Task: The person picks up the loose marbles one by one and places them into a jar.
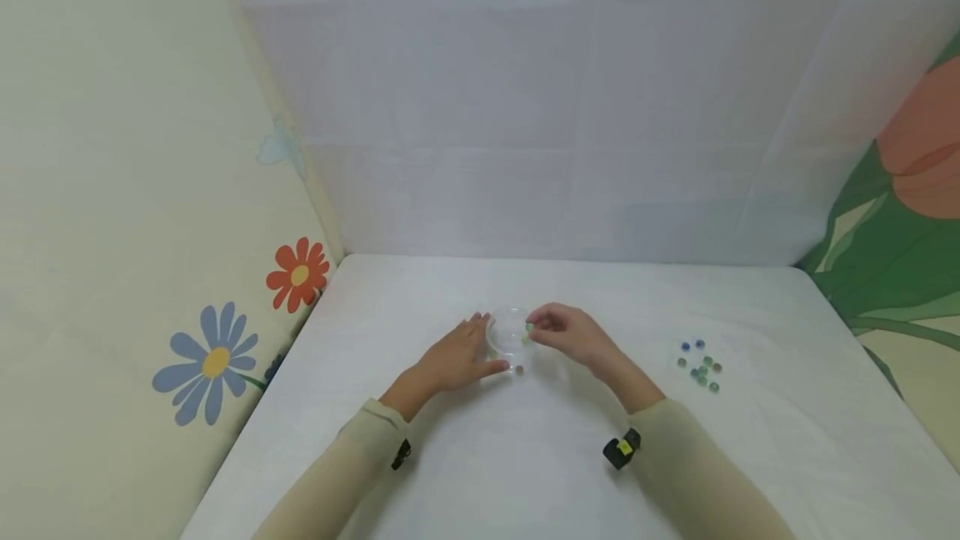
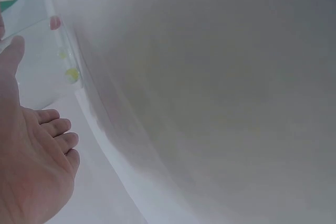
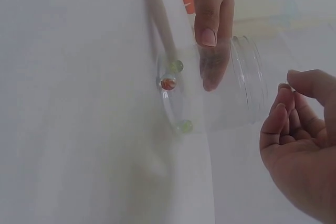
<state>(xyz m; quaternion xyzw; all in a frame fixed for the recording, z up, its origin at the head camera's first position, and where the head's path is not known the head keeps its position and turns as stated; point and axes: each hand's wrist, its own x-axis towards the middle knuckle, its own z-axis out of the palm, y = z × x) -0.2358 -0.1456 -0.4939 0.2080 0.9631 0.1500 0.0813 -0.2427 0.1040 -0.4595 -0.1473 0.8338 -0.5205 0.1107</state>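
Note:
A clear jar (image 3: 231, 93) with a threaded neck stands upright between the hands. At its bottom lie an orange-brown marble (image 3: 168, 83), a green marble (image 3: 177, 66) and a yellow-green marble (image 3: 185, 126). My left hand (image 1: 459, 357) rests at the jar's left side, fingers mostly straight, with the thumb (image 3: 209, 36) in front and a finger showing through the clear wall. Right at the jar's mouth, my right hand (image 1: 567, 332) pinches a small green marble (image 1: 529, 327) between thumb and index finger. In the right wrist view the fingertips mostly hide that marble.
Several loose blue and green marbles (image 1: 702, 369) are spread on the white-covered table (image 1: 480, 473) to the right. A white cloth (image 1: 525, 123) hangs behind the table. Flowered cloth panels (image 1: 135, 215) flank it on both sides.

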